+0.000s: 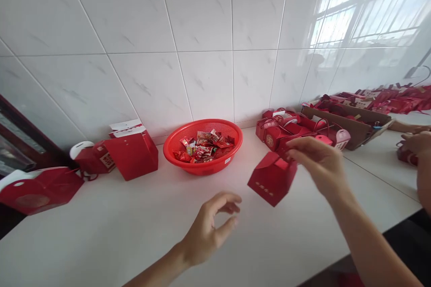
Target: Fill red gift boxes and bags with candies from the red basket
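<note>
My right hand [318, 163] pinches the top of a small red gift box [272, 181] with gold lettering on its front. The box hangs tilted over the white table [161, 228]. To its left, my left hand [215, 222] is held above the table, thumb and fingers apart and nothing between them. Beyond both hands stands a red plastic basket [204, 169] holding wrapped candies [205, 147]. Behind the hanging box, several red gift boxes [279, 132] with handles are grouped near the wall.
On the left stand a tall open red box [134, 154], a smaller red box [97, 157] and an open red carton [40, 190]. At right, a cardboard tray [353, 136] holds red packaging. Another person's hand [419, 143] touches a dark red box there. A tiled wall [205, 80] bounds the table.
</note>
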